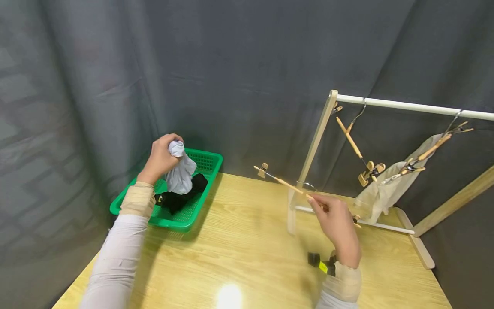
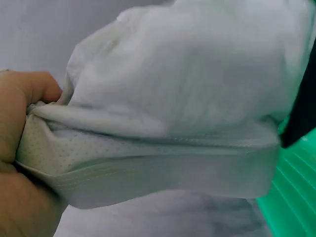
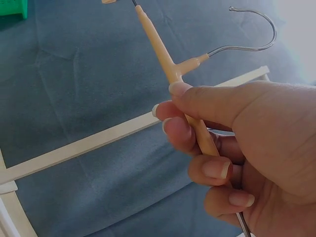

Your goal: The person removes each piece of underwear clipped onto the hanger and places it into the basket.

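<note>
In the head view my left hand [image 1: 160, 156] grips a bunched light grey cloth garment [image 1: 180, 174] above the green basket [image 1: 216, 161]. The left wrist view shows a stitched hem and a patch of small dots on this garment [image 2: 163, 94]. Black cloth [image 1: 175, 201] lies in the basket beneath it. My right hand [image 1: 335, 221] holds a clip hanger [image 1: 287, 184] by its wooden bar, thumb on top and fingers curled round it. Its metal hook [image 3: 252, 48] points away from the hand in the right wrist view. A wooden clip [image 1: 263, 170] sits near its left end.
At the right stands a rack with a white rail [image 1: 409, 105]. An unloaded clip hanger [image 1: 349, 137] and another bearing a pale cloth [image 1: 397, 189] hang from it. Below my right hand a black object with a yellow label [image 1: 323, 267] shows on the wooden table [image 1: 231, 240]. Grey curtains [image 1: 247, 86] surround the table.
</note>
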`<state>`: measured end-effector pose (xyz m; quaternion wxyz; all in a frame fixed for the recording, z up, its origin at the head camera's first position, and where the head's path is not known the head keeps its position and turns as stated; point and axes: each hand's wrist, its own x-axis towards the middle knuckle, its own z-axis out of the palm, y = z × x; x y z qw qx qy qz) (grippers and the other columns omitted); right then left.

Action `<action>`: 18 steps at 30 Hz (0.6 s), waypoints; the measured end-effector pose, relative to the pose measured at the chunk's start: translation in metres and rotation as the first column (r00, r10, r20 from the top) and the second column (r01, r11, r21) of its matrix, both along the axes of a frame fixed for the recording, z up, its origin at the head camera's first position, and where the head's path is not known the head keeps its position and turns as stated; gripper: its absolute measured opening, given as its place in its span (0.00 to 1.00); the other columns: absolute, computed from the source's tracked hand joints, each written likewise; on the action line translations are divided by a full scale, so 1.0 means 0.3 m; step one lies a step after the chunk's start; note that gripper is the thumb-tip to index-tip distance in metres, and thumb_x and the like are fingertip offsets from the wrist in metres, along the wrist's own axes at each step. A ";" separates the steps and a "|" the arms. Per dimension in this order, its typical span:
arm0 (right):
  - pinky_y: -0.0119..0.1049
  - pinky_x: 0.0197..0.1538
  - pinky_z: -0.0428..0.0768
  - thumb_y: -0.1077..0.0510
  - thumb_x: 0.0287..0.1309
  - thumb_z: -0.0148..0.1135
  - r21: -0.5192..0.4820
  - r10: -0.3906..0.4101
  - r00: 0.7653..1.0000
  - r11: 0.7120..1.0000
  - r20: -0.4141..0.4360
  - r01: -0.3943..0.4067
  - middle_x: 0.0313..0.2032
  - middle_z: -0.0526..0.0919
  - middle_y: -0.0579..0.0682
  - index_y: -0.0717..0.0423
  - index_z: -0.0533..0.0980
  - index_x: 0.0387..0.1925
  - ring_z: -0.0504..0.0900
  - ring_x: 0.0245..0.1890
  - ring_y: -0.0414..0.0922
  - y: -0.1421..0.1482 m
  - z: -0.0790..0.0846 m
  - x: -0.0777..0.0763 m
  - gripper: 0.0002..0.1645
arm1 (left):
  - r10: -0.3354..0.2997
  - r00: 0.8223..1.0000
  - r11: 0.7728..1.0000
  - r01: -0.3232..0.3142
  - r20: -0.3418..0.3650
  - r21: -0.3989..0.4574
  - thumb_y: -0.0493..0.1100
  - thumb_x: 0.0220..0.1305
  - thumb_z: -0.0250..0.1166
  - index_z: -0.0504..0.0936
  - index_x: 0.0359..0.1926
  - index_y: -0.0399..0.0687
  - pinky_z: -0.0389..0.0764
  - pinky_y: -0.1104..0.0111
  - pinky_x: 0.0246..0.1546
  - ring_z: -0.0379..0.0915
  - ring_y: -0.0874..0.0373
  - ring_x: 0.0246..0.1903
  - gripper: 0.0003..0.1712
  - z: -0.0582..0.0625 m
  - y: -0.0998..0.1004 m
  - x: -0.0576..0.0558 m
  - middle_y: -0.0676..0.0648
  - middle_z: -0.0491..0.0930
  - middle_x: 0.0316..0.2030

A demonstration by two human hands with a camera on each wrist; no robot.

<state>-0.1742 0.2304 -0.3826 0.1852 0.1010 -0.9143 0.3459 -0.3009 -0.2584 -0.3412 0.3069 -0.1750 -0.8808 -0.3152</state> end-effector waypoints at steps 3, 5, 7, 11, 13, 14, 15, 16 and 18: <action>0.33 0.20 0.62 0.49 0.73 0.59 0.013 0.008 1.000 1.000 0.008 -0.008 0.16 0.68 0.45 0.58 0.84 0.54 0.57 0.14 0.37 -0.004 0.004 -0.004 0.20 | 0.058 0.994 0.998 -0.061 0.094 0.025 0.27 0.53 0.67 0.80 0.46 0.38 0.76 0.50 0.40 0.75 0.41 0.39 0.17 -0.027 -0.056 -0.022 0.35 0.80 0.43; 0.33 0.20 0.61 0.49 0.73 0.59 0.013 0.010 1.000 1.000 0.011 -0.010 0.15 0.61 0.43 0.57 0.84 0.54 0.56 0.13 0.36 -0.007 0.003 -0.006 0.20 | 0.063 0.974 0.998 -0.063 0.217 -0.006 0.29 0.54 0.68 0.80 0.49 0.38 0.77 0.51 0.40 0.75 0.41 0.40 0.19 -0.048 -0.083 -0.037 0.34 0.80 0.45; 0.33 0.20 0.61 0.49 0.72 0.60 0.017 0.010 1.000 1.000 0.004 -0.010 0.14 0.61 0.43 0.58 0.84 0.54 0.56 0.13 0.36 -0.009 0.001 -0.010 0.20 | 0.046 0.934 0.998 -0.024 0.354 -0.066 0.32 0.56 0.69 0.79 0.52 0.37 0.77 0.51 0.40 0.75 0.40 0.41 0.21 -0.074 -0.099 -0.048 0.33 0.79 0.46; 0.33 0.19 0.61 0.50 0.72 0.61 0.023 0.012 1.000 1.000 -0.022 -0.012 0.14 0.61 0.43 0.59 0.84 0.53 0.55 0.13 0.36 -0.009 -0.003 -0.023 0.19 | -0.004 0.820 0.978 0.124 0.573 -0.169 0.37 0.61 0.70 0.77 0.58 0.33 0.79 0.54 0.42 0.76 0.41 0.44 0.25 -0.147 -0.111 -0.072 0.32 0.79 0.49; 0.33 0.18 0.60 0.50 0.72 0.60 0.025 0.012 1.000 1.000 -0.022 -0.012 0.14 0.62 0.43 0.59 0.84 0.53 0.55 0.12 0.36 -0.008 -0.005 -0.027 0.19 | 0.002 0.758 0.963 0.175 0.652 -0.206 0.40 0.63 0.70 0.75 0.60 0.32 0.80 0.55 0.43 0.76 0.42 0.47 0.27 -0.185 -0.111 -0.077 0.32 0.78 0.51; 0.33 0.19 0.61 0.50 0.72 0.60 0.028 0.012 1.000 1.000 -0.018 -0.011 0.14 0.63 0.43 0.59 0.84 0.53 0.55 0.13 0.36 -0.007 -0.006 -0.028 0.19 | 0.010 0.724 0.958 0.190 0.689 -0.213 0.41 0.63 0.69 0.74 0.61 0.32 0.80 0.54 0.45 0.76 0.41 0.48 0.29 -0.202 -0.110 -0.077 0.32 0.77 0.53; 0.33 0.19 0.61 0.49 0.73 0.60 0.031 0.012 1.000 0.999 -0.011 -0.011 0.14 0.63 0.43 0.59 0.84 0.53 0.55 0.13 0.36 -0.006 -0.007 -0.029 0.20 | 0.022 0.695 0.953 0.202 0.719 -0.225 0.42 0.64 0.68 0.73 0.62 0.32 0.79 0.53 0.47 0.75 0.41 0.50 0.29 -0.216 -0.109 -0.076 0.32 0.77 0.54; 0.33 0.19 0.61 0.50 0.73 0.59 0.034 0.013 1.000 0.999 -0.002 -0.013 0.14 0.62 0.43 0.58 0.84 0.53 0.55 0.13 0.36 -0.005 -0.009 -0.030 0.20 | 0.037 0.670 0.947 0.214 0.741 -0.240 0.43 0.65 0.68 0.72 0.63 0.32 0.79 0.51 0.49 0.74 0.39 0.53 0.31 -0.229 -0.108 -0.074 0.31 0.76 0.56; 0.33 0.20 0.61 0.49 0.73 0.59 0.038 0.012 1.000 0.999 0.011 -0.013 0.14 0.64 0.43 0.58 0.84 0.53 0.56 0.13 0.36 -0.004 -0.012 -0.030 0.19 | 0.057 0.624 0.939 0.232 0.779 -0.255 0.44 0.67 0.65 0.69 0.65 0.32 0.76 0.47 0.54 0.70 0.36 0.58 0.31 -0.248 -0.107 -0.073 0.29 0.72 0.61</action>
